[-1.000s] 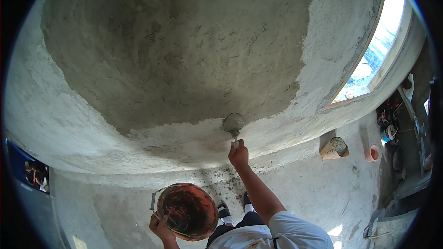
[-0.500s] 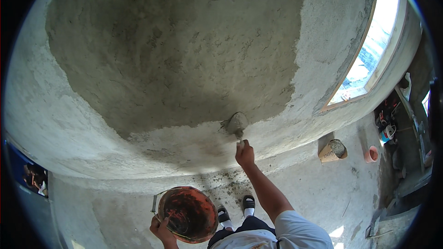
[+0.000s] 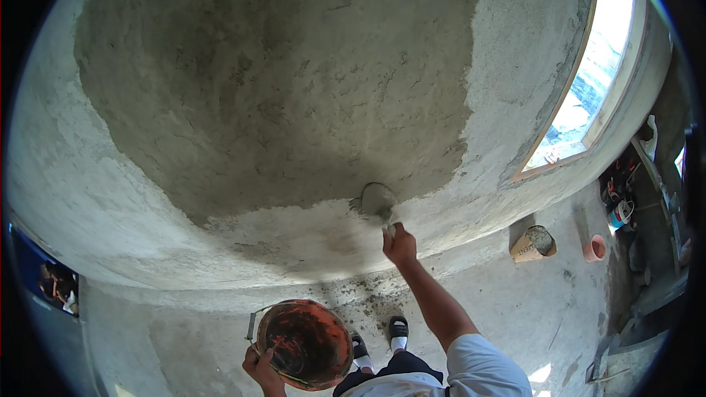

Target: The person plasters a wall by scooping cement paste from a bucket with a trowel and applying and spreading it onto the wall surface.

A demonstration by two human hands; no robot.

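My right hand (image 3: 400, 245) is wrapped round the handle of a trowel (image 3: 377, 199), its rounded blade laid against the wall at the lower edge of a dark patch of wet mortar (image 3: 294, 103). Paler, dry wall (image 3: 294, 239) lies just below the blade. Low on the left, my left hand (image 3: 262, 370) grips the rim of an orange-red bucket (image 3: 305, 342). The bucket tips so that its mortar-smeared inside shows; how much it holds I cannot tell. Its wire handle hangs at the left side.
A wood-framed window (image 3: 585, 81) opens in the wall at the right. On the floor stand a paper sack of grey material (image 3: 533, 244) and a small pink bucket (image 3: 595, 248). Mortar crumbs (image 3: 368, 298) lie along the wall's foot. Another bucket (image 3: 621, 213) and clutter fill the far right.
The trowel blade has turned slightly and shifted a little left along the patch's lower edge, while my right hand has moved slightly right and down. My left hand still holds the bucket.
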